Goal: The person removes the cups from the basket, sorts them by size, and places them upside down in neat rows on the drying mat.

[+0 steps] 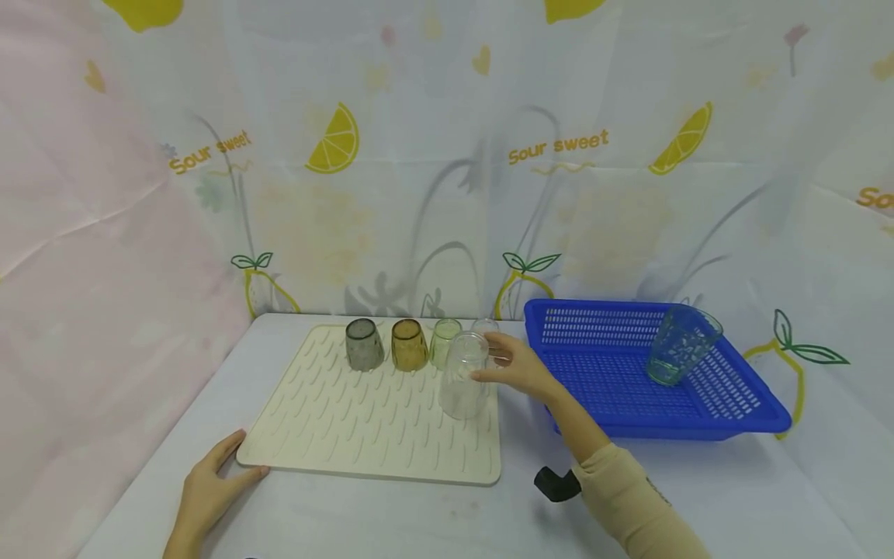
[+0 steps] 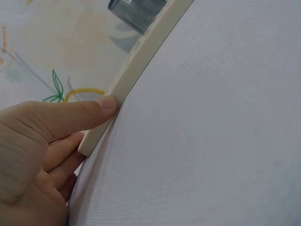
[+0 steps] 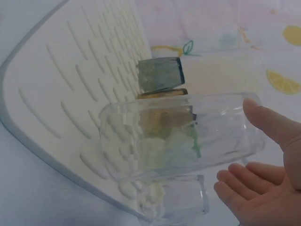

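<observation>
A tall clear glass (image 1: 462,388) stands upside down on the cream drying mat (image 1: 349,435). My right hand (image 1: 517,369) is at its upper end; in the right wrist view the thumb (image 3: 263,117) touches the glass near its base, while the other fingers lie loosely spread beside it. Behind it, in a row along the mat's back, stand upturned small cups: grey (image 1: 364,345), amber (image 1: 409,345), pale green (image 1: 444,341) and clear (image 1: 485,326), the last partly hidden. My left hand (image 1: 213,489) touches the mat's front left corner, thumb and fingers spread along its edges.
A blue plastic basket (image 1: 663,427) stands right of the mat, with a greenish patterned glass (image 1: 680,345) leaning inside it. A black object (image 1: 556,484) shows beside the right sleeve (image 1: 621,489). A lemon-printed cloth (image 1: 419,217) hangs behind the white table (image 1: 419,520).
</observation>
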The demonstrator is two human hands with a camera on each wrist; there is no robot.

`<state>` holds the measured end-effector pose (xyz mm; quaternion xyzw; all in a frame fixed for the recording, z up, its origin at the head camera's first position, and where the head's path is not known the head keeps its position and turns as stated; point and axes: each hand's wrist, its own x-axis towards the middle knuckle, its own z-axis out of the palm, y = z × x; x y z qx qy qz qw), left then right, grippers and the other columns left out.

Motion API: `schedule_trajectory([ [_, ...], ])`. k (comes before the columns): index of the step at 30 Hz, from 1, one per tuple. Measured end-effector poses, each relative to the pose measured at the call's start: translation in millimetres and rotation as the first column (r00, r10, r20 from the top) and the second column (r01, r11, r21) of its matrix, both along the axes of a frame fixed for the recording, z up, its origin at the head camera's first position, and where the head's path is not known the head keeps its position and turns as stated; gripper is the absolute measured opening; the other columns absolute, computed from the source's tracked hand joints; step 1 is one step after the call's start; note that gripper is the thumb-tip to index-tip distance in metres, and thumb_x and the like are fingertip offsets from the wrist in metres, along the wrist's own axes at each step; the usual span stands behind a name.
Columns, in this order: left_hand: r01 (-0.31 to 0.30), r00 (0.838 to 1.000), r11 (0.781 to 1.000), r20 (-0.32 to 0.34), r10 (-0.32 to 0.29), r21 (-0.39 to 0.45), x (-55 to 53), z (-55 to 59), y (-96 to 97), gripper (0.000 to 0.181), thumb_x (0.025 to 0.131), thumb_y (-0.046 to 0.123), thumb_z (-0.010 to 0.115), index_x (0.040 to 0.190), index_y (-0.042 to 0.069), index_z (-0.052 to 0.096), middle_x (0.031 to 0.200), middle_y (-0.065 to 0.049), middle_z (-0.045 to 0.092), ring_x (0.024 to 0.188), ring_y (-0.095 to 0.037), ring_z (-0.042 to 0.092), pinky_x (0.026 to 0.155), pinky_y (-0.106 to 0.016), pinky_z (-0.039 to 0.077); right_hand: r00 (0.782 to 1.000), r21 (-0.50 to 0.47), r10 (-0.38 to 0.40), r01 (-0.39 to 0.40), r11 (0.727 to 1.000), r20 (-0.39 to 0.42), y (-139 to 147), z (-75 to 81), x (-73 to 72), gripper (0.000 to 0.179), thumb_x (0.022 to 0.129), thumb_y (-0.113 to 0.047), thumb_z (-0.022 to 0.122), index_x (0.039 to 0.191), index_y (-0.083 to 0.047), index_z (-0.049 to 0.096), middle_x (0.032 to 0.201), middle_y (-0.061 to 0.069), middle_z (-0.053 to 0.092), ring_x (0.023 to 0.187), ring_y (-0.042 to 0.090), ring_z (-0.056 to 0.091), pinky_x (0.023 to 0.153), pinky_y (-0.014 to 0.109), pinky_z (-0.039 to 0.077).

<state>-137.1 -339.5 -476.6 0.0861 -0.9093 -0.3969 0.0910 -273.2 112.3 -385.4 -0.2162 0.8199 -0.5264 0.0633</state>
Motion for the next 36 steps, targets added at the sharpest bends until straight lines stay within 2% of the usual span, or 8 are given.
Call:
schedule_trajectory([
  [7, 0.000, 1.000, 1.000, 0.000, 0.000, 0.005, 0.6, 0.9, 0.7, 0.079, 0.077, 0.023, 0.077, 0.135, -0.011, 0.036, 0.140, -0.035, 0.030, 0.129, -0.057, 0.023, 0.106, -0.067, 0.016, 1.000, -0.021, -0.001, 0.001, 1.000, -0.012, 22.2, 7.9, 3.0, 0.077, 0.078, -0.019, 0.078, 0.137, 0.010, 0.038, 0.138, 0.026, 0.046, 0.128, 0.039, 0.043, 0.107, 0.047, 0.036],
  [13, -0.002, 1.000, 1.000, 0.002, 0.002, 0.004, 0.6, 0.1, 0.8, 0.081, 0.076, 0.023, 0.078, 0.136, -0.011, 0.035, 0.140, -0.035, 0.030, 0.129, -0.056, 0.023, 0.107, -0.066, 0.016, 1.000, -0.088, 0.005, -0.005, 0.996, -0.003, 46.3, 14.7, 7.8, 0.075, 0.079, -0.015, 0.077, 0.138, 0.009, 0.038, 0.137, 0.026, 0.046, 0.129, 0.039, 0.043, 0.106, 0.046, 0.037],
  [18, 0.000, 1.000, 1.000, 0.003, 0.000, -0.001, 0.3, 0.7, 0.7, 0.081, 0.076, 0.024, 0.078, 0.136, -0.011, 0.036, 0.140, -0.035, 0.031, 0.129, -0.056, 0.023, 0.107, -0.067, 0.016, 1.000, -0.114, -0.003, 0.003, 0.993, 0.002, 68.8, 17.5, 12.7, 0.072, 0.080, -0.012, 0.075, 0.139, 0.008, 0.037, 0.138, 0.026, 0.045, 0.129, 0.039, 0.042, 0.105, 0.047, 0.036],
  [22, -0.002, 1.000, 1.000, 0.002, 0.002, 0.001, 0.5, 0.4, 0.5, 0.079, 0.076, 0.023, 0.077, 0.135, -0.011, 0.036, 0.140, -0.035, 0.031, 0.129, -0.057, 0.023, 0.106, -0.067, 0.016, 1.000, -0.116, -0.026, 0.026, 0.993, 0.005, 87.2, 17.6, 16.0, 0.072, 0.081, -0.011, 0.074, 0.140, 0.007, 0.036, 0.139, 0.026, 0.044, 0.129, 0.039, 0.042, 0.104, 0.043, 0.038],
  [28, -0.012, 1.000, 1.000, 0.005, 0.012, -0.008, 0.3, -1.1, -0.4, 0.079, 0.076, 0.023, 0.077, 0.135, -0.011, 0.037, 0.140, -0.034, 0.031, 0.129, -0.056, 0.024, 0.106, -0.067, 0.016, 0.997, -0.098, -0.082, 0.082, 0.992, 0.004, 112.9, 17.3, 22.7, 0.069, 0.084, -0.013, 0.071, 0.141, 0.005, 0.036, 0.140, 0.026, 0.043, 0.129, 0.042, 0.041, 0.095, 0.020, 0.046],
  [31, -0.010, 1.000, 1.000, 0.003, 0.010, -0.007, -0.2, -1.1, -0.1, 0.079, 0.076, 0.024, 0.077, 0.135, -0.011, 0.036, 0.140, -0.034, 0.031, 0.129, -0.056, 0.024, 0.107, -0.067, 0.016, 0.993, -0.077, -0.115, 0.114, 0.991, -0.018, 125.5, 17.0, 26.7, 0.066, 0.086, -0.013, 0.069, 0.140, 0.005, 0.036, 0.139, 0.027, 0.043, 0.127, 0.033, 0.047, 0.092, 0.014, 0.046],
  [36, -0.009, 1.000, 1.000, 0.004, 0.009, -0.003, -0.2, -0.4, 0.6, 0.080, 0.076, 0.024, 0.078, 0.135, -0.010, 0.037, 0.140, -0.034, 0.031, 0.129, -0.056, 0.023, 0.107, -0.067, 0.015, 0.977, -0.070, -0.200, 0.196, 0.978, -0.067, 148.1, 17.7, 33.9, 0.064, 0.088, -0.014, 0.067, 0.141, 0.006, 0.035, 0.138, 0.029, 0.043, 0.116, 0.001, 0.053, 0.090, 0.010, 0.045],
])
